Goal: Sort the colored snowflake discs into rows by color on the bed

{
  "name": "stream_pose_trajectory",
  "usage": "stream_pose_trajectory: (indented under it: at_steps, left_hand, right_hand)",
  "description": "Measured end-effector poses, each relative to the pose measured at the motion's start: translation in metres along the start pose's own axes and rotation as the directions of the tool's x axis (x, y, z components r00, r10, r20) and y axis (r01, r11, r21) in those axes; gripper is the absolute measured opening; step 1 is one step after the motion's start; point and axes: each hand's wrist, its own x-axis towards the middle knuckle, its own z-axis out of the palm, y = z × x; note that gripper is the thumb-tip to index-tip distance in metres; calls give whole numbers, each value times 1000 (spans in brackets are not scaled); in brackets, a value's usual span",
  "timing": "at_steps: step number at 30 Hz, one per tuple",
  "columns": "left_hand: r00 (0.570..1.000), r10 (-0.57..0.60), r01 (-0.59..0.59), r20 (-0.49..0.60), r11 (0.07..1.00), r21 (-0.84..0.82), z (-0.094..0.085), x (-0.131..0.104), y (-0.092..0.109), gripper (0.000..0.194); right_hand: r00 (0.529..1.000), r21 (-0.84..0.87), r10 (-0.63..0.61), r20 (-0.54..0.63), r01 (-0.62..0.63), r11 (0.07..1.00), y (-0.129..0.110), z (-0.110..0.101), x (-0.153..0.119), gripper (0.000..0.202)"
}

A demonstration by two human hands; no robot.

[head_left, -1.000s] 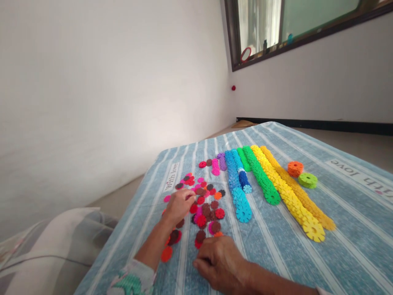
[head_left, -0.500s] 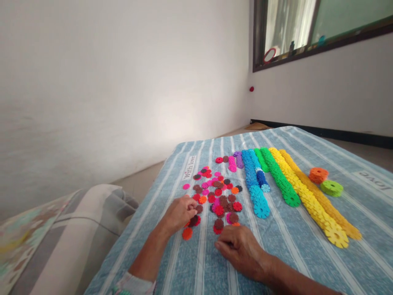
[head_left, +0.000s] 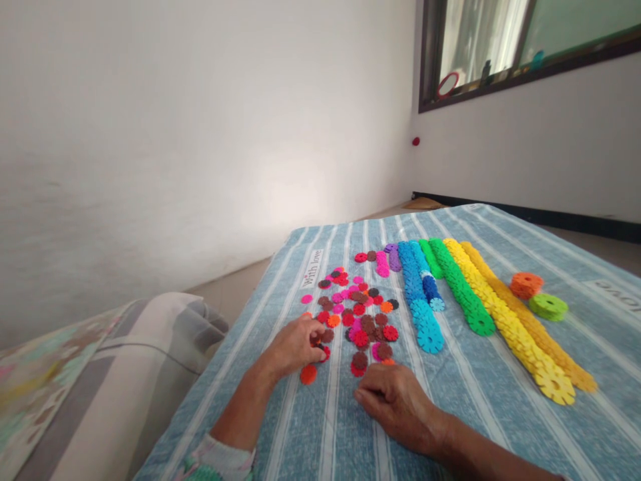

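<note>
A loose scatter of red, pink, brown and orange toothed plastic discs (head_left: 358,314) lies on a blue striped cloth (head_left: 451,401). My left hand (head_left: 293,344) rests at the near left edge of that scatter, fingers curled over a few discs; whether it grips one I cannot tell. An orange disc (head_left: 308,374) lies just below it. My right hand (head_left: 395,401) lies knuckles up on the cloth just below the scatter, fingers curled under, with nothing visible in it.
Long rows of overlapping discs run away from me: blue (head_left: 420,304), green (head_left: 461,290), yellow (head_left: 505,321), gold (head_left: 541,337). Small orange (head_left: 525,284) and green (head_left: 547,306) stacks sit right of them. A grey cushion (head_left: 145,354) lies left of the cloth.
The view has swung left and slightly down. My left hand has drawn back toward me along the scatter's left edge. My right hand has stayed below the scatter.
</note>
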Motion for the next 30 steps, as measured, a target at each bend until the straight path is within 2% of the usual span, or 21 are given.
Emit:
stream_pose_trajectory:
  at_steps: [9,18,23,27,30]
  left_hand:
    - [997,-81,78,19,987,139,-11,-4,-2,17]
    - [989,-146,148,-28,970,194,-13,-4,-1,10]
    - [988,-137,150,-68,955,257,-13,-4,-4,9]
    - [983,-117,156,-141,938,310,-13,-5,0,19]
    - [982,-115,162,-152,922,351,-13,-5,4,19]
  right_hand:
    - [1000,0,2,16,-2,1000,-2,-1,1,30]
    - [1000,3,-3,6,3,1000,0,0,0,30]
    - [1000,6,6,10,-6,1000,-1,0,1,29]
    - [1000,-10,-4,8,4,1000,0,0,1,30]
    - [1000,-7,-6,1,6,1000,0,0,2,30]
